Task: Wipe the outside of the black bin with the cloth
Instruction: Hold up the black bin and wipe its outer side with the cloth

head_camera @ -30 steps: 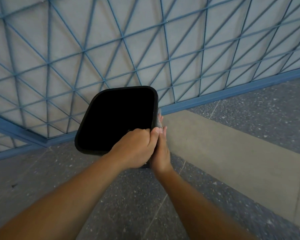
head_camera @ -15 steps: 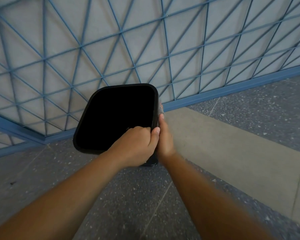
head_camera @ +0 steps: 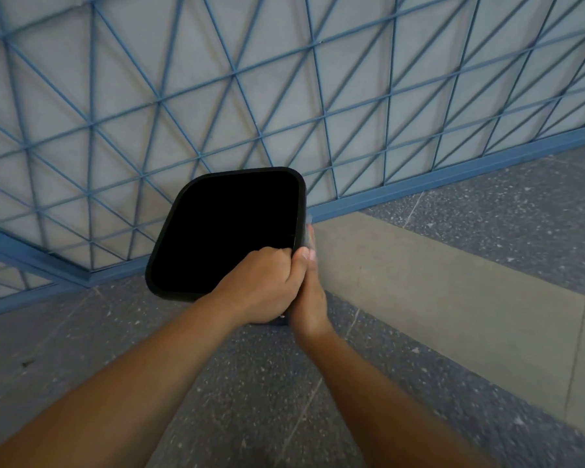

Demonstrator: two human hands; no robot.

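Right hand (head_camera: 309, 298) slid back down black bin (head_camera: 169, 238), left hand (head_camera: 264, 285) gripping rim

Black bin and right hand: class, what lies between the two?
In the head view, a thin grey cloth, mostly hidden, lies between the right hand and the black bin's outer right wall.

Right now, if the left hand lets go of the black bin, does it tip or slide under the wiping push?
Probably shifts: the black bin looks empty, so light, and the left hand grips its rim. The speckled floor looks smooth, so sliding seems likelier than tipping.
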